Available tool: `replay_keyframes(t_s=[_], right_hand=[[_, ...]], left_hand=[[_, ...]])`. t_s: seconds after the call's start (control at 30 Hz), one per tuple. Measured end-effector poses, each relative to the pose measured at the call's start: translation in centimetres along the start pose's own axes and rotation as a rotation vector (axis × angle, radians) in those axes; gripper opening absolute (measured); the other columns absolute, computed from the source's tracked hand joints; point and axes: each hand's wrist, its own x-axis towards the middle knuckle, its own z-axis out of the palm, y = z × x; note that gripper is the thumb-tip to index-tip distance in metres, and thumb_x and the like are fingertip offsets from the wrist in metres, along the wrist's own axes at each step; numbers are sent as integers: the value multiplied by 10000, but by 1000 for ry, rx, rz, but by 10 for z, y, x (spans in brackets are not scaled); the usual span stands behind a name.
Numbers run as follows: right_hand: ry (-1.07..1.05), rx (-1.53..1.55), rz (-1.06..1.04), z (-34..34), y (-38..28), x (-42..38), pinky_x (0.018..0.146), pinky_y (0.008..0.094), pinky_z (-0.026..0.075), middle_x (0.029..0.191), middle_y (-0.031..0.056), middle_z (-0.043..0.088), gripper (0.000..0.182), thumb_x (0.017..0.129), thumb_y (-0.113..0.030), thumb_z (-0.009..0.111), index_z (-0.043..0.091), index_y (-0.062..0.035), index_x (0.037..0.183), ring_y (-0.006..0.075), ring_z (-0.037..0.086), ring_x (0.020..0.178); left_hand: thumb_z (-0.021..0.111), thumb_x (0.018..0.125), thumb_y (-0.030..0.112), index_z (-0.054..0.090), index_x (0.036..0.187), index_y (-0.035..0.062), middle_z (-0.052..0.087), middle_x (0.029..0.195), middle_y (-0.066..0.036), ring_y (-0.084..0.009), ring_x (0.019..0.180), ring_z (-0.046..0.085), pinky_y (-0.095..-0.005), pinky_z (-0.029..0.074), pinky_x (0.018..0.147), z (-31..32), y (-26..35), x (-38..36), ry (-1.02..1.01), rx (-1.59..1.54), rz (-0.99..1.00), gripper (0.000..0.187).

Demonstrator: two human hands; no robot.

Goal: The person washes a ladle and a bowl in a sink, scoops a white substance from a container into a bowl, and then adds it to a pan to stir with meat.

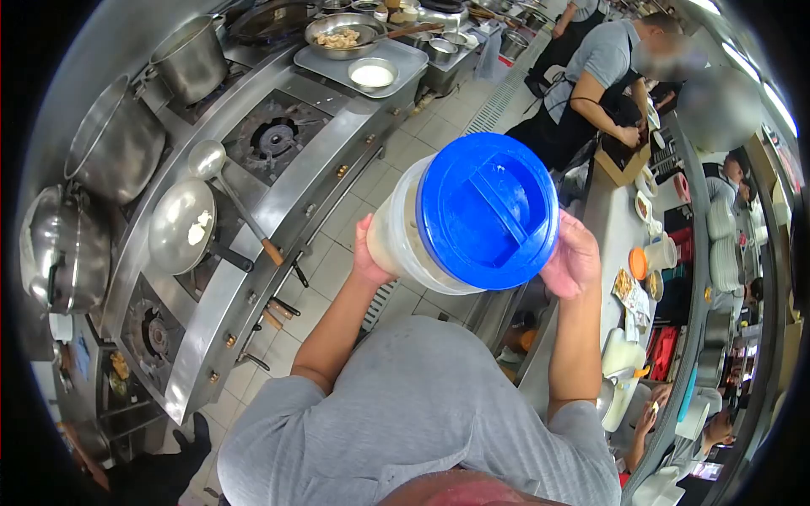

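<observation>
wok (181, 226) on stove | ladle (208, 160) beside | tray (396, 59), bowl (372, 74), possibly rice

1. Between the left hand (368, 253) and right hand (574, 257), the blue-lidded container (472, 215) fills the whole gap.
2. Left of the left hand, the tiled aisle floor (337, 244) lies open.
3. Further left, the stove range (253, 194) bars passage, with a ladle (232, 198) and wok (181, 226) on it.
4. Right of the right hand, the counter (612, 223) is crowded with dishes.
5. Ahead, a co-worker (591, 84) stands in the aisle.
</observation>
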Motion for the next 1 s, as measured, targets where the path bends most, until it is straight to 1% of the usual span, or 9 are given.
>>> replay_keyframes(t_s=[0.07, 0.17, 0.2, 0.3, 0.37, 0.4, 0.6, 0.83, 1.0], right_hand=[[82, -128, 51, 5, 5, -2, 538, 211, 463, 887, 79, 661, 265, 957, -123, 584, 576, 43, 1163, 88, 583, 672], [303, -583, -156, 31, 18, 1, 521, 203, 431, 889, 62, 660, 221, 980, -89, 523, 584, 14, 1166, 75, 576, 671], [331, -672, -227, 30, 22, 1, 677, 275, 512, 1064, 102, 638, 418, 948, -221, 594, 534, 15, 1287, 145, 624, 873], [222, -1133, -559, 74, 32, -2, 964, 438, 470, 1342, 218, 511, 893, 810, -536, 715, 408, 24, 1435, 318, 547, 1192], [27, -1643, -664, 87, 31, 2, 1129, 536, 278, 1506, 296, 315, 1299, 589, -778, 736, 281, 8, 1518, 452, 339, 1382], [-5, -1839, -687, 96, 32, 4, 1134, 556, 247, 1519, 334, 275, 1357, 539, -831, 715, 282, -2, 1521, 499, 310, 1385], [-152, -1811, -534, 118, 31, 21, 1091, 524, 325, 1505, 313, 284, 1348, 473, -745, 799, 331, -26, 1513, 474, 362, 1347], [-384, -1700, -575, 127, 52, 51, 1122, 536, 260, 1551, 306, 194, 1398, 514, -856, 675, 239, -25, 1550, 448, 303, 1403], [-520, -1522, -658, 139, 73, 69, 1170, 507, 166, 1586, 265, 181, 1316, 627, -841, 630, 223, 12, 1543, 377, 206, 1469]], left_hand=[[479, 889, 585, 496, 1416, 110, 558, 1391, -150, -367, 1264, 539, -579, 410, 1065, 0, 6, -2, 82, 42, -3, 710], [482, 896, 562, 490, 1417, 92, 557, 1392, -154, -366, 1265, 541, -573, 414, 1064, 4, 12, -7, 79, 52, -32, 702], [485, 897, 557, 490, 1417, 89, 560, 1389, -154, -365, 1265, 542, -570, 416, 1063, 4, 13, -7, 69, 72, -30, 699], [513, 890, 532, 499, 1399, 80, 574, 1371, -151, -347, 1234, 565, -550, 426, 1058, 2, 14, -8, 79, 73, -58, 682], [523, 886, 523, 505, 1391, 81, 580, 1362, -146, -331, 1219, 577, -539, 427, 1059, -3, 15, -7, 124, 45, -70, 671], [535, 883, 511, 513, 1379, 81, 587, 1353, -142, -320, 1212, 582, -529, 426, 1062, 0, 14, -8, 141, 80, -48, 657], [626, 860, 420, 545, 1326, 63, 620, 1300, -131, -294, 1168, 609, -481, 451, 1046, -8, 20, -22, 173, 81, 58, 592], [671, 840, 367, 574, 1269, 49, 645, 1217, -151, -267, 1082, 646, -437, 495, 996, 35, 51, -68, 120, 91, 229, 543], [675, 835, 366, 595, 1238, 53, 657, 1195, -133, -263, 1066, 650, -427, 507, 973, 49, 63, -99, 179, 106, 387, 516]])
